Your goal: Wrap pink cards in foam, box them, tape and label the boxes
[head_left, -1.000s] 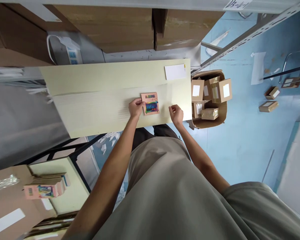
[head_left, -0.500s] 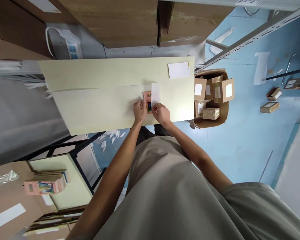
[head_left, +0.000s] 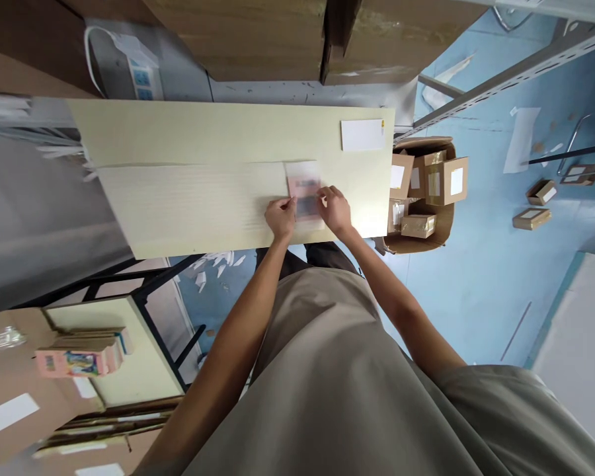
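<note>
A pink picture book (head_left: 305, 188) lies on the table under a thin translucent white wrapping sheet (head_left: 301, 169), its colours showing faintly through. My left hand (head_left: 280, 217) is closed at the book's left edge, with thumb and fingers pinched on the sheet. At the book's right side, my right hand (head_left: 335, 209) pinches the sheet's edge between thumb and fingertips. More of the white sheeting (head_left: 188, 205) spreads flat to the left, under my left hand. Exactly how much sheet lies inside each grip is hidden.
The cream table (head_left: 218, 132) bears a white label card (head_left: 361, 135) at its back right. Beside it stands a carton (head_left: 443, 241) of small boxes. Large cardboard boxes (head_left: 258, 39) line the back. A stack of pink books (head_left: 79, 360) sits lower left.
The translucent sheet, raised at its right end half a second ago, now lies over the book. My right hand has moved right, to the book's right edge. The view has shifted slightly.
</note>
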Demonstrator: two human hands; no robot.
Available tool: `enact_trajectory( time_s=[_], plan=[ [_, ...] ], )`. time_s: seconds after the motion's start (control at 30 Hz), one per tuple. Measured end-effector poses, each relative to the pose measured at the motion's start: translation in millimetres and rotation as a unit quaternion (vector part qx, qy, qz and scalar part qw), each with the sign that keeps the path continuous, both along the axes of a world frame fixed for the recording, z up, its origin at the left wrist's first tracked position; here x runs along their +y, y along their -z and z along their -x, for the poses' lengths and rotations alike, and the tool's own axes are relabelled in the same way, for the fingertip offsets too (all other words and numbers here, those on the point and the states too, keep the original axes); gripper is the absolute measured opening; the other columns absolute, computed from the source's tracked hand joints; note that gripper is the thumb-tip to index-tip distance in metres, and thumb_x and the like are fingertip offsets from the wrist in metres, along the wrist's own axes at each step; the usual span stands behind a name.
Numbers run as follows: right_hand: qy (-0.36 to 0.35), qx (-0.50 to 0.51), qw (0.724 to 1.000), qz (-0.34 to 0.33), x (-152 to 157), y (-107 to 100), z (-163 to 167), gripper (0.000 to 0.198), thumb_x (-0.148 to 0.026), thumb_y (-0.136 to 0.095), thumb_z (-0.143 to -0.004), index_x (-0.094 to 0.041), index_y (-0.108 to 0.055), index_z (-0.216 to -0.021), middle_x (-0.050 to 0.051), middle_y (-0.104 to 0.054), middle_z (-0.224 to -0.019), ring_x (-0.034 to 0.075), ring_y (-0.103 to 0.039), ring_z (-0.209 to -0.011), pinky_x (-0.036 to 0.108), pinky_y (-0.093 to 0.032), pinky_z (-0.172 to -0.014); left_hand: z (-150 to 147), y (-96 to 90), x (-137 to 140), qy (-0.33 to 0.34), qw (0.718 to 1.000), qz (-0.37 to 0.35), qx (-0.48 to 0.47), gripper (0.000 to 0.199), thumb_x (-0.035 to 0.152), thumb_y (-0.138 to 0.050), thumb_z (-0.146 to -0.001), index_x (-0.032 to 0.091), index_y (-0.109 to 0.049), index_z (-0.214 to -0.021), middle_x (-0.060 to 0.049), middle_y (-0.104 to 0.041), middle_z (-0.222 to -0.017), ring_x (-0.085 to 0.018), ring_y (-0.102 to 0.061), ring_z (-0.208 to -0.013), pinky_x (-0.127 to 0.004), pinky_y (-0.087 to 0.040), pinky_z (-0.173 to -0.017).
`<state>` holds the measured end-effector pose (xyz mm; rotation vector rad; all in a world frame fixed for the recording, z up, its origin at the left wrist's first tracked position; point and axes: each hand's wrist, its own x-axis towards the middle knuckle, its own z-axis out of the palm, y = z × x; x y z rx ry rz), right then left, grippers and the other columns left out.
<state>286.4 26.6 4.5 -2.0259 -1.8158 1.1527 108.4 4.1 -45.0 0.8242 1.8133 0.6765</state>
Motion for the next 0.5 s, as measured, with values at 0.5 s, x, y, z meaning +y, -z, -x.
enact_trajectory(
  time_s=[0.5],
  plan=[
    [0.103, 0.043, 0.991, 0.074, 44, 39, 3, 0.029, -0.052, -0.070, -0.106, -0.025, -0.066, -0.097, 0.010, -0.080, -0.105, 0.029, -0.074, -0.106, 0.047, -0.061, -0.103, -2, -20.2, 1, -0.010, 0.997, -0.063, 0.052, 0.005, 0.027, -0.077, -0.099, 0.025, -0.073, -0.098, -0.010, -0.075, -0.112, -0.029, -0.072, -0.108, -0.045, -0.054, -0.111]
  ],
)
